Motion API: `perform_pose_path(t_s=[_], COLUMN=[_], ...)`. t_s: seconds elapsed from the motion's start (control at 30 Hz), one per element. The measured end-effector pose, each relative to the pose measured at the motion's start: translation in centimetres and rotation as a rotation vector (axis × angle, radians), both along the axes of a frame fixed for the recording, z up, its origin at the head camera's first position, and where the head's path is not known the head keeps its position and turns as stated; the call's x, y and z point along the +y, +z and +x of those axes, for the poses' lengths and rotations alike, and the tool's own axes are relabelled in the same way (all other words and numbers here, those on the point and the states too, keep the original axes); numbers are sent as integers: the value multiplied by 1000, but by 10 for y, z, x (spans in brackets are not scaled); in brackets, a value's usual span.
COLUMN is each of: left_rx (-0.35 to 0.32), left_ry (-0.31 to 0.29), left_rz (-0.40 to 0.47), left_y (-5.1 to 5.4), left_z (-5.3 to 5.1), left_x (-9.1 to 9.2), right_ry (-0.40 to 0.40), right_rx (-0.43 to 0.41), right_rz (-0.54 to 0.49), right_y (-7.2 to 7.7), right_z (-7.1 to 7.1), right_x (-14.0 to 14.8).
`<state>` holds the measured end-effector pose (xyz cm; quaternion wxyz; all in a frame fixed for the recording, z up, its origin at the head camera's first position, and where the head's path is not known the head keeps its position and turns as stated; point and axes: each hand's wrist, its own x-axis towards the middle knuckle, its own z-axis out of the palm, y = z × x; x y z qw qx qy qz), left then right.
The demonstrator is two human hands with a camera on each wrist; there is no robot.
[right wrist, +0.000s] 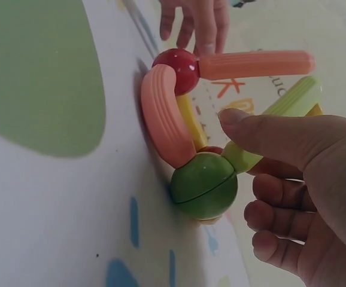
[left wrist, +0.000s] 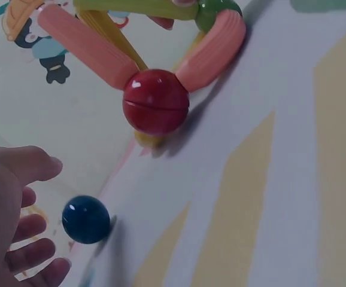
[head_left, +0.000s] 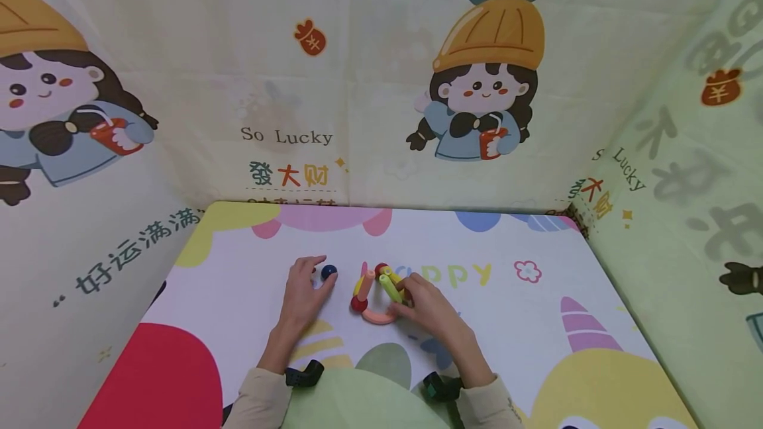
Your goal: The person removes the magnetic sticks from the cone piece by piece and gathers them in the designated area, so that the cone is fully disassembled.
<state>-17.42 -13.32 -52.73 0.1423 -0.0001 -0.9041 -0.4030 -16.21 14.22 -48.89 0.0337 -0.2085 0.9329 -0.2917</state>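
While right hand (head_left: 428, 306) pinches green rod (head_left: 390, 288) | pink rod (head_left: 366, 286) between | blue ball (head_left: 328, 273) beyond

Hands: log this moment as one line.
left hand: beside blue ball, not gripping | right hand: pinches green rod | green ball: joined to green rod, curved pink rod

The red ball (left wrist: 156, 104) looks like hard plastic, glossy and smooth, with a bright spot of light and a thin seam across it. The green ball (right wrist: 203, 186) has also a seam and a shiny plastic skin. The blue ball (left wrist: 86, 219) is equally smooth and glossy. The straight pink stick (left wrist: 89, 48) and the curved pink stick (right wrist: 166, 119) seem plastic too, less shiny, with fine ribs along their length. The table (head_left: 453, 237) looks smooth and rather matt. The wall sheet (head_left: 381, 85) appears to be matt cloth, softly creased.
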Motion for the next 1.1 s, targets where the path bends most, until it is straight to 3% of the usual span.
perform_pose_path(t_s=[0.17, 0.37, 0.6, 0.8, 1.1], left_rx=[45, 70, 81, 74, 133], left_ry=[-3, -58, -153, -219, -328], left_rz=[14, 89, 146, 129, 139], left_y=[14, 30, 43, 48, 46], left_z=[3, 8, 16, 22, 27], left_x=[6, 20, 37, 48, 57], right_ry=[-3, -59, -45, -46, -24], right_rx=[-11, -65, 49, 70, 134], right_rz=[-25, -96, -121, -165, -150], right_y=[5, 12, 18, 18, 16], right_z=[1, 2, 3, 1, -2], right_x=[1, -1, -7, -17, -26])
